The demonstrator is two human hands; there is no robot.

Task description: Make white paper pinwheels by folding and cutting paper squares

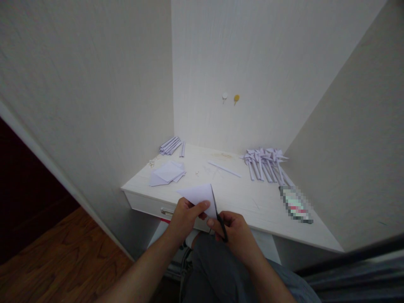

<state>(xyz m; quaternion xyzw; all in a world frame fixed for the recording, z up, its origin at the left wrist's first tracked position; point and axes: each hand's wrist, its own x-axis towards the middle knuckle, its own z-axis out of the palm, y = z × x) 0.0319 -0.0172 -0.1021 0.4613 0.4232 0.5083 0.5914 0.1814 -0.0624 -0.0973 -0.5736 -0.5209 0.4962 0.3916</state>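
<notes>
A: Nearest are the hands, over the lap at the desk [252, 206] edge. What does each hold?

B: The right hand [235, 233] has its fingers curled shut around dark scissors [217, 212], blades running up along the paper's right edge. The left hand [186, 216] pinches a folded white triangle of paper [198, 194], thumb on top, probably to keep it taut for the blades.

A: And the desk?

B: Loose sheets [167, 172] at left, rolled sticks [172, 146] behind them, finished pinwheels [265, 162] at right, likely sorted within reach.
</notes>
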